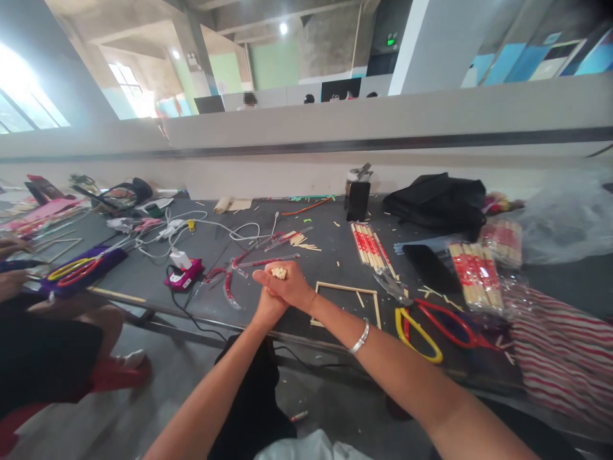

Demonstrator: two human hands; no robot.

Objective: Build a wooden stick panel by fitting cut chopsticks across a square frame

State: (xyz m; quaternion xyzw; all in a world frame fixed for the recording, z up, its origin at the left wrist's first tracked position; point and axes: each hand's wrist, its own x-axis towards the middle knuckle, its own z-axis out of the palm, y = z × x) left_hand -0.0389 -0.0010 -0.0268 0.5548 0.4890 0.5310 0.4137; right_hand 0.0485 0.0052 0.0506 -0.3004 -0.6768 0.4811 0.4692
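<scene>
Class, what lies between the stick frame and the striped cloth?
In the head view, scissors with yellow and red handles lie there, plus loose stick scraps.

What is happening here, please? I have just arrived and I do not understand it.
A person's left grip and right grip are clasped together around a bundle of pale wooden sticks; only the ends show. On the dark table, a stick frame lies partly behind the right forearm. Red-and-yellow-handled scissors lie to its right, and a packet of wooden sticks lies farther back. Another person is at the left edge.
</scene>
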